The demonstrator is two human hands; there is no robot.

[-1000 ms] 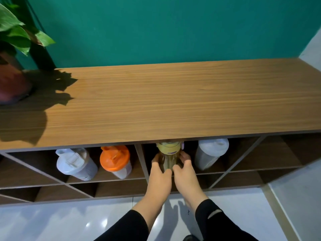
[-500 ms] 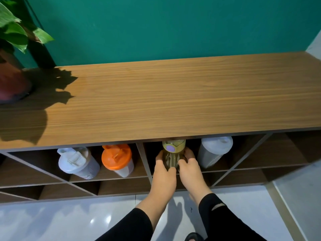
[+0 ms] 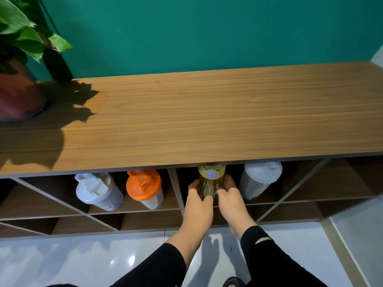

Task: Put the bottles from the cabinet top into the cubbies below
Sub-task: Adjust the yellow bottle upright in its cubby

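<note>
A yellow-green bottle [image 3: 209, 181] with a purple button on its lid stands inside the middle cubby, just under the wooden cabinet top [image 3: 207, 121]. My left hand [image 3: 198, 206] and my right hand [image 3: 232, 201] both wrap around its body from either side. To its right in the same cubby stands a grey-lidded shaker bottle [image 3: 259, 181]. The cubby to the left holds an orange-lidded bottle [image 3: 145, 187] and a white-lidded bottle [image 3: 97, 191]. No bottle shows on the cabinet top.
A potted plant [image 3: 18, 79] in a reddish pot stands at the far left of the cabinet top against the teal wall. Lower cubbies [image 3: 145, 220] with slanted dividers run along the glossy white floor [image 3: 83, 259]. A dark shoe tip [image 3: 233, 282] shows at the bottom.
Both hands have pushed the yellow-green bottle a little deeper into the middle cubby. The view has shifted slightly, and the other bottles have stayed put.
</note>
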